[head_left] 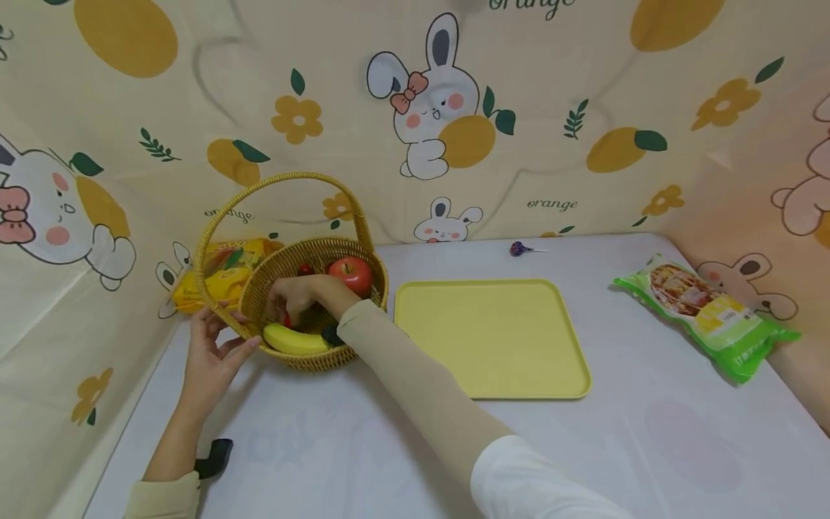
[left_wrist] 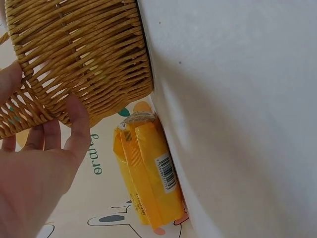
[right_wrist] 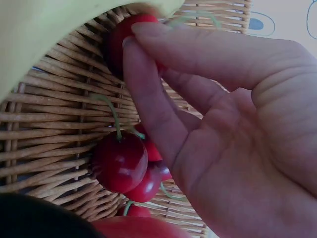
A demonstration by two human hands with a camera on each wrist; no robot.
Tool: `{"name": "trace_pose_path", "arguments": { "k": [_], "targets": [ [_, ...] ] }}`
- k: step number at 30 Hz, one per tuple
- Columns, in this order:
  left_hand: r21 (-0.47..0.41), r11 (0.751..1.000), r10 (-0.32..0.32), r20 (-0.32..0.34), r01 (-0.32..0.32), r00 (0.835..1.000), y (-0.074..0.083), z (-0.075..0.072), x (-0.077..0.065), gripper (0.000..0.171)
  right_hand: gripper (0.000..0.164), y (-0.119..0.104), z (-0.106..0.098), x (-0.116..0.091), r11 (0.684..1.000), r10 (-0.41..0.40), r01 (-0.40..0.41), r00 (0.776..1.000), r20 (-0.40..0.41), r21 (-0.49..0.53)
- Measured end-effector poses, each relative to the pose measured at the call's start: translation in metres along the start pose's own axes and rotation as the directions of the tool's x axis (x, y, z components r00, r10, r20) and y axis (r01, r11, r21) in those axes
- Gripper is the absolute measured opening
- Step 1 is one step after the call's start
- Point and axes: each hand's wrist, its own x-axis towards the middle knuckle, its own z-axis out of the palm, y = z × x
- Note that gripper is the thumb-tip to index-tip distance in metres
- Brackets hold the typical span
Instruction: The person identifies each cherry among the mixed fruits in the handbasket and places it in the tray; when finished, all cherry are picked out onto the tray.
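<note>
A wicker basket (head_left: 314, 362) with a tall arched handle stands at the back left. My left hand (head_left: 210, 358) grips its near left side, at the foot of the handle. Inside the basket, my right hand (head_left: 295, 294) pinches a dark red cherry (right_wrist: 119, 42) between thumb and forefinger, beside the banana (head_left: 295, 340). Several more cherries (right_wrist: 120, 162) with green stems lie on the wicker below my fingers in the right wrist view. A red apple (head_left: 352, 272) sits at the basket's right side. A dark object (head_left: 331, 334) at the banana's end is partly hidden by my sleeve.
Right of the basket lies a flat yellow tray (head_left: 480, 339), with a wrapped lollipop (head_left: 517, 249) behind it. A green snack bag (head_left: 710, 313) rests at the far right. Behind the basket, a yellow package (left_wrist: 148, 173) leans by the patterned backdrop.
</note>
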Motion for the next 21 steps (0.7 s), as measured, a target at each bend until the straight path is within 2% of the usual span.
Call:
{"name": "trace_pose_path", "arguments": {
  "k": [2, 5, 8, 10, 13, 16, 18, 21],
  "targets": [
    [0.019, 1.0, -0.012, 0.0, 0.012, 1.0, 0.0, 0.0, 0.0, 0.074, 0.04, -0.002, 0.0, -0.001, 0.999, 0.002, -0.002, 1.0, 0.002, -0.033],
    [0.054, 0.998, -0.026, 0.002, 0.026, 1.0, 0.0, 0.0, 0.0, 0.07, 0.037, -0.008, -0.005, -0.004, 0.999, -0.036, 0.033, 0.998, -0.057, -0.041],
    [0.07, 0.997, -0.03, -0.006, 0.03, 1.0, -0.001, -0.002, 0.0, 0.067, 0.032, -0.016, -0.019, -0.013, 0.992, -0.124, 0.124, 0.983, -0.136, -0.012],
    [0.073, 0.997, -0.028, -0.012, 0.028, 1.0, -0.001, -0.002, 0.0, 0.067, 0.031, -0.021, -0.031, -0.025, 0.979, -0.199, 0.203, 0.964, -0.173, 0.005],
    [0.077, 0.997, -0.021, -0.02, 0.022, 1.0, 0.002, -0.002, 0.0, 0.066, 0.028, -0.026, -0.048, -0.055, 0.956, -0.287, 0.294, 0.94, -0.183, 0.011],
    [0.086, 0.996, -0.022, -0.027, 0.024, 0.999, 0.003, -0.001, -0.001, 0.066, 0.018, -0.016, -0.057, -0.096, 0.935, -0.346, 0.355, 0.92, -0.183, 0.019],
    [0.086, 0.996, -0.02, -0.03, 0.023, 0.999, 0.003, 0.0, -0.001, 0.066, 0.017, -0.001, -0.06, -0.126, 0.931, -0.354, 0.364, 0.916, -0.186, 0.021],
    [0.08, 0.997, -0.018, -0.027, 0.02, 0.999, 0.003, 0.002, -0.001, 0.066, 0.021, 0.033, -0.063, -0.167, 0.946, -0.315, 0.324, 0.931, -0.186, 0.017]
  ]
}}
